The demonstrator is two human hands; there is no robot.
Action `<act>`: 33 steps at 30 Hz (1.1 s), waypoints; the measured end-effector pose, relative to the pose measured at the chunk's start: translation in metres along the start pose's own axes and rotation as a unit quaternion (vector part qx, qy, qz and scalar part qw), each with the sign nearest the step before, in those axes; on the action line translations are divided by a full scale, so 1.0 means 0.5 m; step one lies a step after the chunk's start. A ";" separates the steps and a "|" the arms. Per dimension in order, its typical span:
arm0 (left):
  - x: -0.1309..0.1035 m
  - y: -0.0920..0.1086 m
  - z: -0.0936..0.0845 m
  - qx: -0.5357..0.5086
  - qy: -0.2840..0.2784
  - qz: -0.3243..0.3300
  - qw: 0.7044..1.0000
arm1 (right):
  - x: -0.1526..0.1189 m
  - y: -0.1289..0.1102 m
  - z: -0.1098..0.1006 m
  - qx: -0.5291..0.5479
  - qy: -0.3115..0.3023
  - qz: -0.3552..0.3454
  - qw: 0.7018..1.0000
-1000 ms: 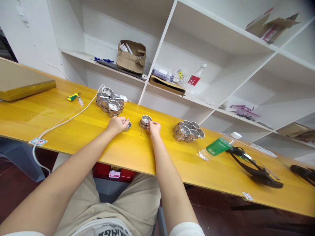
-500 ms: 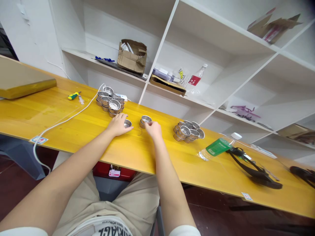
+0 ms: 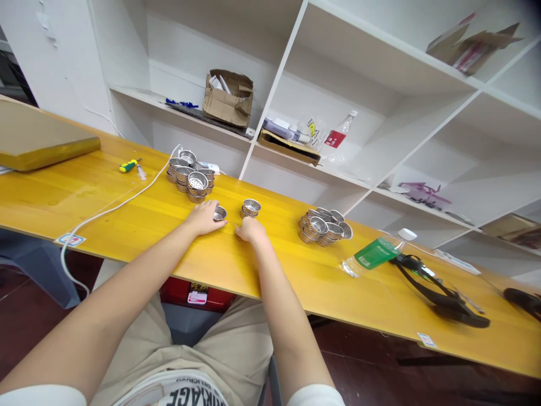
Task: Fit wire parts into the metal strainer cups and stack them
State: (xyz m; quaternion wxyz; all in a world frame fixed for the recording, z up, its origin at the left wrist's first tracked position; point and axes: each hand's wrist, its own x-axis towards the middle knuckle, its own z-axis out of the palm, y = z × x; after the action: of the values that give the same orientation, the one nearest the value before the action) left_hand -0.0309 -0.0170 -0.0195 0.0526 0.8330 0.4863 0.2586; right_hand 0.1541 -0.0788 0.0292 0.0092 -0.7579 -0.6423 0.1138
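My left hand (image 3: 205,219) curls around a small perforated metal cup (image 3: 220,213) on the yellow table, thumb at its near side and fingers behind. My right hand (image 3: 252,229) is closed in a pinch low over the tabletop, just right of that cup. A thin curved wire (image 3: 235,226) pokes out at its fingertips; most of it is hidden. Just behind the right hand stands a short stack of similar perforated cups (image 3: 251,208). More cups form a stacked cluster (image 3: 192,176) at the back left and another cluster (image 3: 324,226) to the right.
A bottle with a green label (image 3: 376,252) lies tilted at the right, beside a black strap (image 3: 439,293). A white cable (image 3: 122,202) crosses the left side near a screwdriver (image 3: 129,165). White shelves (image 3: 338,62) rise behind the table (image 3: 304,282).
My right hand has left the short cup stack and come nearer and to the left, down to where the thin wire lay. My left hand stays at its cup.
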 end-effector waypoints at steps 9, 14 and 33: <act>0.003 -0.001 -0.004 -0.055 0.010 -0.011 0.998 | 0.016 0.005 0.026 0.156 0.103 -0.051 0.981; 0.007 -0.003 0.000 -0.078 0.022 -0.002 0.997 | 0.036 0.007 0.026 0.359 0.166 -0.041 0.918; -0.008 0.026 -0.010 -0.097 -0.002 0.043 0.994 | 0.017 -0.013 0.004 0.680 0.080 -0.007 0.729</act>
State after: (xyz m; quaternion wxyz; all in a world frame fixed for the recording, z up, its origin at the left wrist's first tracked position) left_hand -0.0246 -0.0278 -0.0122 0.1233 0.8446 0.4223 0.3052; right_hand 0.1486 -0.0697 0.0270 0.5740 -0.5508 -0.3951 0.4595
